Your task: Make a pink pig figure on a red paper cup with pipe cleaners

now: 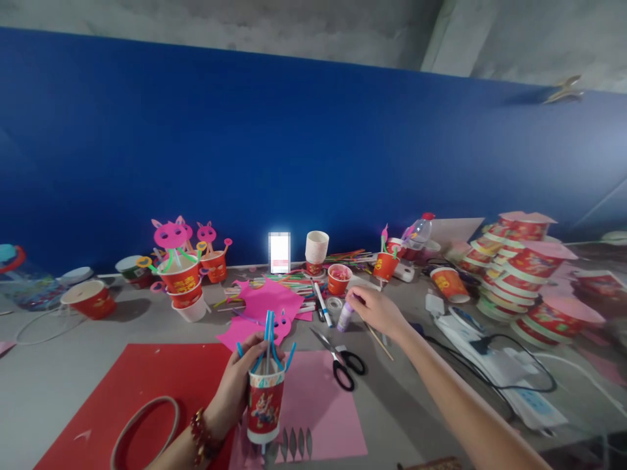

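My left hand (246, 369) is wrapped around a red paper cup (265, 408) with a printed cartoon figure. Bent blue strips (270, 329), straws or pipe cleaners, stick out of the cup's top, and a thin stick shows below its base. My right hand (368, 305) reaches forward, its fingers pinched at the top of a purple glue stick (344, 318) that stands upright. Between the hands lie black-handled scissors (341, 358), partly on a pink paper sheet (321, 405). Bright pink cut paper (269, 301) lies beyond the cup.
Red paper (127, 385) covers the left front. Cups with pink animal masks (171, 235) stand at the back left. Stacked red cups (519, 274) and a white power strip (494, 365) with cables occupy the right. A marker (323, 305) lies near the glue stick.
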The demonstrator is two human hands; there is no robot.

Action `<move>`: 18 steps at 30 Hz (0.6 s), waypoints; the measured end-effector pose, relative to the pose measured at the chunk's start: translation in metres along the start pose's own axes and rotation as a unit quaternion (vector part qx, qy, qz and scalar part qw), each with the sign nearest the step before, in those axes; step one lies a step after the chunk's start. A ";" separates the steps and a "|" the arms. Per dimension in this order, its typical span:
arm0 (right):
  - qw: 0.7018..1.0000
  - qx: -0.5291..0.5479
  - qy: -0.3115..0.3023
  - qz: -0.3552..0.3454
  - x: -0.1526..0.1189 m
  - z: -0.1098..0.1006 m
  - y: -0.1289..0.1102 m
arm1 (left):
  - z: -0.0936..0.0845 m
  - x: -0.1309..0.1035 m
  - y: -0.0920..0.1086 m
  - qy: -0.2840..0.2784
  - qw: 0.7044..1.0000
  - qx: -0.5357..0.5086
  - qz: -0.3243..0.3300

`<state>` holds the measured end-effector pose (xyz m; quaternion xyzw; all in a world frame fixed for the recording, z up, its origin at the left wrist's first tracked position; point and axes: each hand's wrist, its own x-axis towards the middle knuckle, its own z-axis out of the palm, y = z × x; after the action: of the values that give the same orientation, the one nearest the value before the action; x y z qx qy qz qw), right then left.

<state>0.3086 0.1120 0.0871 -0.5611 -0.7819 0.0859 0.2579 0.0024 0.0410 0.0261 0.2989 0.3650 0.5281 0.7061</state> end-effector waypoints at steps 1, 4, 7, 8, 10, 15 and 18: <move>1.000 -0.009 -0.003 -0.003 0.000 0.000 -0.002 | 0.000 0.000 0.000 0.003 1.000 0.000 0.000; 0.997 -0.074 -0.017 -0.022 0.000 0.002 -0.008 | 0.003 -0.001 0.001 0.011 1.000 -0.002 -0.003; 0.984 -0.170 -0.030 -0.029 -0.001 0.007 -0.011 | 0.006 -0.002 0.002 0.016 1.000 -0.004 -0.007; 0.980 -0.192 -0.034 -0.026 -0.001 0.008 -0.011 | 0.007 -0.002 0.003 0.017 1.000 -0.005 -0.008; 0.976 -0.215 -0.037 -0.015 -0.001 0.010 -0.010 | 0.009 -0.003 0.003 0.017 1.000 -0.003 -0.010; 0.969 -0.241 -0.055 -0.009 -0.002 0.015 -0.007 | 0.009 -0.005 0.004 0.011 1.000 0.001 -0.019; 0.963 -0.262 -0.068 -0.004 -0.003 0.016 -0.008 | 0.009 -0.004 0.004 0.012 1.000 0.001 -0.019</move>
<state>0.2947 0.1085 0.0755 -0.5986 -0.7950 -0.0849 0.0488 0.0073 0.0377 0.0349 0.2861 0.3792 0.5180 0.7113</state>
